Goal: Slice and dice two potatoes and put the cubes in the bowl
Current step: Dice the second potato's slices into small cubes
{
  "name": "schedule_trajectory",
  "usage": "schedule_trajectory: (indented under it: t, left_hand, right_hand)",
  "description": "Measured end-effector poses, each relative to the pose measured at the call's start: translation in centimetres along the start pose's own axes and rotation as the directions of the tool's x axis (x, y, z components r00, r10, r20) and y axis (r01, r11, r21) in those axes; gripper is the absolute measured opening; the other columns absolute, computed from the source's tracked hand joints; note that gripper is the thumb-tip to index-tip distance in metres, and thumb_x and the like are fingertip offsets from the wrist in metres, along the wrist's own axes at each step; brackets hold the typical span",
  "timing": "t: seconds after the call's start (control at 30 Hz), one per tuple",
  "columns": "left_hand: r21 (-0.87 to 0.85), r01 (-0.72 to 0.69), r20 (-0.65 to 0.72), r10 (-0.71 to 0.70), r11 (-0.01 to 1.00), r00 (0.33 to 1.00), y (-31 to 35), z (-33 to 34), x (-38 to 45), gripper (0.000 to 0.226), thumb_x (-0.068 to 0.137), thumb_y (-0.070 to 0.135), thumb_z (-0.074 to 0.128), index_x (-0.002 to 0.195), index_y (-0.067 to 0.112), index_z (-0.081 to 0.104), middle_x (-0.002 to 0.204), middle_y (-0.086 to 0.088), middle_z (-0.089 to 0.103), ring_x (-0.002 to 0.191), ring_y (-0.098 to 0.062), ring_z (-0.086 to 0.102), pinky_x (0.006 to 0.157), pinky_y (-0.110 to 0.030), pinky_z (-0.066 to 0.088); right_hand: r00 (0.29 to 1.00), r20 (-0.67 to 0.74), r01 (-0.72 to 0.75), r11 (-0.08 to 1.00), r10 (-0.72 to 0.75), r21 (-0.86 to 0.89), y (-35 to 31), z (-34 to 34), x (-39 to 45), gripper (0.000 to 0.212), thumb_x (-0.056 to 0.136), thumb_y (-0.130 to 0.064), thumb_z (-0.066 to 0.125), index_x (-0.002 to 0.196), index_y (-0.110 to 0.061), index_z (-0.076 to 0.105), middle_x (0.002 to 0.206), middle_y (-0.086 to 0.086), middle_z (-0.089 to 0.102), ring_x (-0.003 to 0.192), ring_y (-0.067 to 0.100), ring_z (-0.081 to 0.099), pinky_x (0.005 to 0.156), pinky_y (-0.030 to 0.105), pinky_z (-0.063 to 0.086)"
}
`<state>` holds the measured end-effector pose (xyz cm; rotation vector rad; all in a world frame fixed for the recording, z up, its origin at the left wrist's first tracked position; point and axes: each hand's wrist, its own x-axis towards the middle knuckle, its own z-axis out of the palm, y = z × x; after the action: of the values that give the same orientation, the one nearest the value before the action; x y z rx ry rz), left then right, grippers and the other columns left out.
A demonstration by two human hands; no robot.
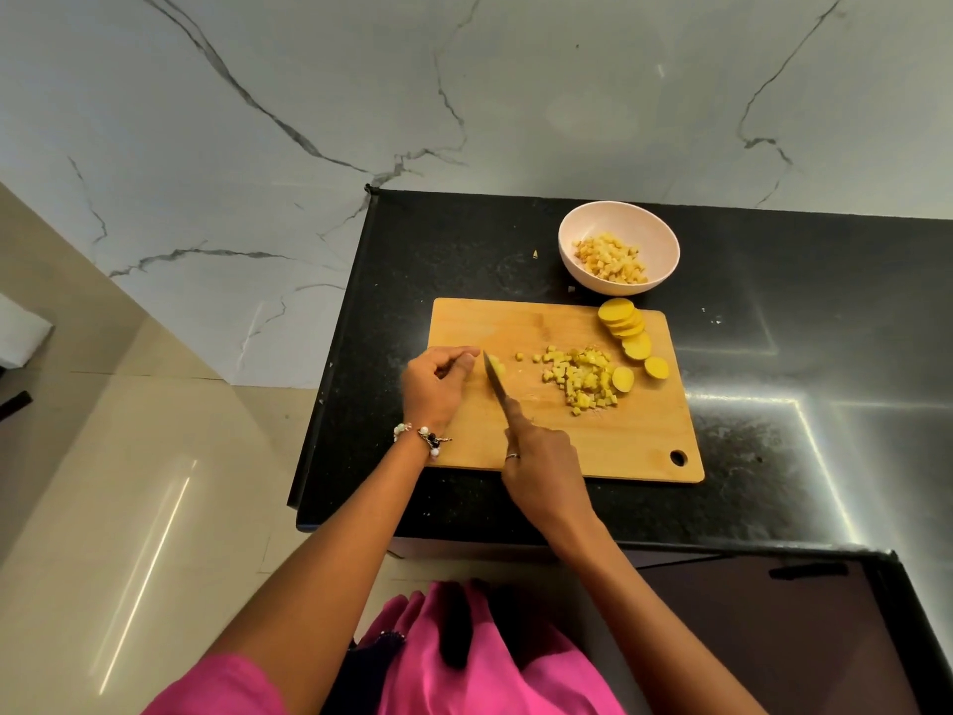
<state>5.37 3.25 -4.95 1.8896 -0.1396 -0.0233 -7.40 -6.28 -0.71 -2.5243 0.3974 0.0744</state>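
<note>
Black speckled stone surface (773, 353) carries a rectangular wooden cutting board (562, 446). Right hand (544, 472), ring on one finger, grips a steel-bladed knife (497, 379), its tip at a small yellow potato piece (497, 364). Left hand (438, 379), beaded bracelet at the wrist, fingers curled, just beside that piece; whether it touches, cannot tell. Mid-board: heap of yellow potato cubes (582, 376). Round yellow potato slices (626, 327) overlap along the far right edge. Pale pink bowl (577, 224) beyond the board holds more cubes. No writing legible.
</note>
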Motion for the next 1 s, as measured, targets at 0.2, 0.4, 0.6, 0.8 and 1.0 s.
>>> schedule_trajectory:
  t: [0.2,0.4,0.6,0.8,1.0]
  left_hand:
    - [-0.215,0.129,-0.125,-0.158,0.968,0.979,1.0,0.3,-0.3,0.011,0.091,0.013,0.059,0.091,0.011,0.071,0.075,0.006,0.068,0.059,0.001,0.059,0.06,-0.013,0.051]
    - [-0.242,0.133,-0.104,-0.162,0.961,0.981,1.3,0.2,-0.3,0.01,0.09,0.014,0.061,0.088,0.015,0.07,0.075,0.002,0.068,0.061,-0.003,0.058,0.059,-0.015,0.051]
    - [-0.051,0.011,-0.011,-0.012,0.999,1.0,1.6,1.0,-0.5,0.017,0.091,0.012,0.057,0.1,0.016,0.071,0.091,0.004,0.07,0.078,-0.004,0.065,0.07,-0.023,0.055]
    - [0.174,-0.434,0.302,0.372,0.884,0.878,3.1,3.4,-1.1,0.045,0.085,-0.007,0.046,0.119,0.016,0.064,0.099,-0.002,0.064,0.09,-0.015,0.058,0.076,-0.026,0.05]
    - [0.406,-0.724,0.533,0.5,0.557,0.683,4.5,5.3,-2.0,0.066,0.075,-0.003,0.045,0.127,0.036,0.057,0.121,-0.007,0.054,0.11,-0.028,0.047,0.078,-0.039,0.043]
  right_hand:
    - [0.997,0.065,-0.019,0.981,0.032,-0.194,-0.6,1.5,0.2,0.067,0.095,-0.012,0.035,0.152,-0.021,0.001,0.107,0.017,0.056,0.09,0.036,0.056,0.068,0.037,0.04]
    - [0.987,-0.038,-0.158,0.965,0.154,-0.207,2.2,-0.2,0.6,0.066,0.094,-0.011,0.034,0.152,-0.021,0.004,0.106,0.015,0.056,0.091,0.034,0.056,0.069,0.037,0.039]
    - [0.983,-0.08,-0.182,0.956,0.167,-0.232,4.1,-2.4,0.3,0.064,0.095,-0.014,0.036,0.151,-0.029,0.01,0.104,0.012,0.057,0.092,0.033,0.056,0.068,0.037,0.04]
    - [0.984,-0.155,-0.135,0.929,0.086,-0.343,5.5,-5.1,-0.8,0.06,0.098,-0.019,0.036,0.151,-0.031,0.009,0.101,0.01,0.057,0.086,0.031,0.058,0.058,0.033,0.032]
    - [0.955,-0.291,-0.108,0.863,-0.048,-0.494,7.3,-5.9,-2.0,0.054,0.08,-0.017,0.072,0.131,-0.021,0.056,0.069,0.005,0.058,0.048,0.029,0.054,0.04,0.023,0.022]
